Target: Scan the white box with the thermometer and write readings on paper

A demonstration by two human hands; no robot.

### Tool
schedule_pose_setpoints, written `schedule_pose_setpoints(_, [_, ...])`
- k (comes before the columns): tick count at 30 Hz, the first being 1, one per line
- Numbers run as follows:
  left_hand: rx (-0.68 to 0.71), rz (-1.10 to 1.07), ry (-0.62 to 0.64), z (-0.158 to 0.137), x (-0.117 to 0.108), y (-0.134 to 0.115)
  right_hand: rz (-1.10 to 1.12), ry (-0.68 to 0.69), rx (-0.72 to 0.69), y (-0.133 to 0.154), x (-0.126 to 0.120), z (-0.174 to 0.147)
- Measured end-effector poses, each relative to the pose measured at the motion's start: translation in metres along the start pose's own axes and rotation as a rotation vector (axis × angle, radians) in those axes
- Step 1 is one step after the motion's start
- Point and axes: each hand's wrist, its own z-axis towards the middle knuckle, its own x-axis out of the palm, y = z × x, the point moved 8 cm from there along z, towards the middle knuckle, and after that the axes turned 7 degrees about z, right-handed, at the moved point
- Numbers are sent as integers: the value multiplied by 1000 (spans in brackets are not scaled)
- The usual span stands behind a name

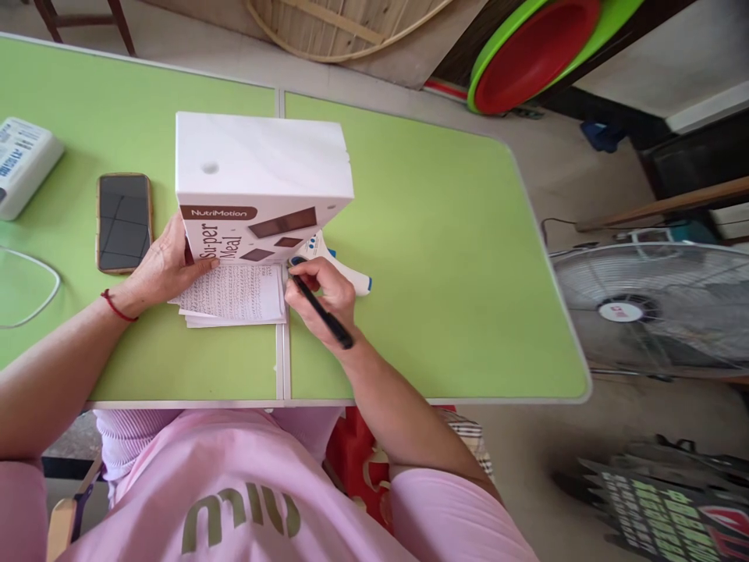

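Observation:
A white NutriMotion "Super Meal" box [263, 152] stands on the green table, tilted toward me. My left hand [162, 265] grips its lower left edge, thumb on the front face, the other fingers partly hidden behind it. Below the box lies a small stack of paper sheets [239, 300] covered in handwriting. My right hand [328, 300] is closed around a black pen [321, 310], at the right edge of the sheets. Its tip is near the box's lower right corner. Just behind that hand rests a white device with blue trim [356, 279], partly hidden.
A phone in a brown case [124, 222] lies left of the box, with a white cable [55, 289] and a white device [26, 168] further left. The table [445, 234] has a metal seam. A large fan [649, 308] stands beyond its right edge.

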Motion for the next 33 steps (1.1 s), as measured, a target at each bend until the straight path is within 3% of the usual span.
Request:
schedule_pose_setpoints(10, [-11, -48, -11, 1, -1, 1, -384, 322, -327, 41, 12, -12])
schedule_pose_setpoints(15, [-11, -27, -24, 0, 0, 5, -416, 491, -412, 44, 21, -15])
schedule_pose_setpoints(21, [-21, -28, -25, -1, 1, 7, -417, 563, -419, 42, 27, -19])
schedule_pose_setpoints(24, [-18, -16, -23, -1, 1, 8, -382, 512, -318, 27, 23, -15])
schedule_pose_setpoints(30, [-36, -35, 3, 0, 2, 7, -551, 133, 43, -19, -18, 3])
schedule_pose_setpoints(33, [-46, -44, 7, 1, 1, 6, -588, 45, 97, -31, -31, 7])
